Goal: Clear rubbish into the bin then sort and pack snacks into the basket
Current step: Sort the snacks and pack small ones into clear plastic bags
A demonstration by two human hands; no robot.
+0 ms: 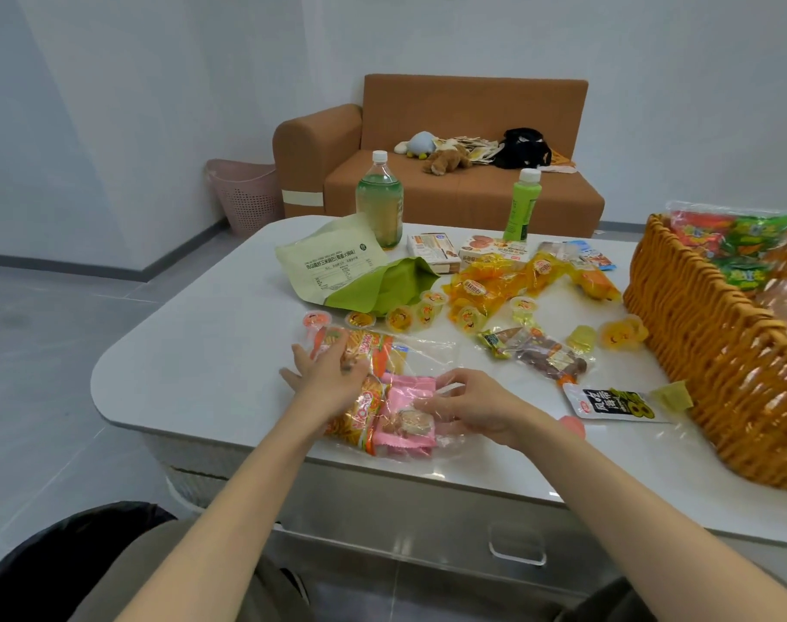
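The left hand (333,370) lies flat with its fingers spread wide. It presses down on an orange packet of stick snacks (369,347). The right hand (472,406) has bent fingers and pinches the clear plastic bag (427,352) that wraps those snacks. Between the two hands, inside the bag, lies a pink snack packet (407,415).

Just past the fingertips of both hands is a row of little jelly cups (400,317) on the white table (180,361). Past the left hand, behind the cups, lies a big green bag (337,267) on its side. Past the right hand is a pack of brown snacks (548,356) in clear wrap. Farther that way is a yellow bag of jellies (494,285).

To the right of the right hand lies a black and white packet (616,404). Beyond it, well apart from the hand, stands the wicker basket (719,352). Red and green snack bags (732,244) lie in it already.

Far past both hands, at the back of the table, stand a big bottle (379,204) and a green bottle (522,208). Two small snack boxes (432,249) lie between them.

The pink bin (243,195) stands on the floor, far beyond the left hand, beside an orange sofa (472,127).
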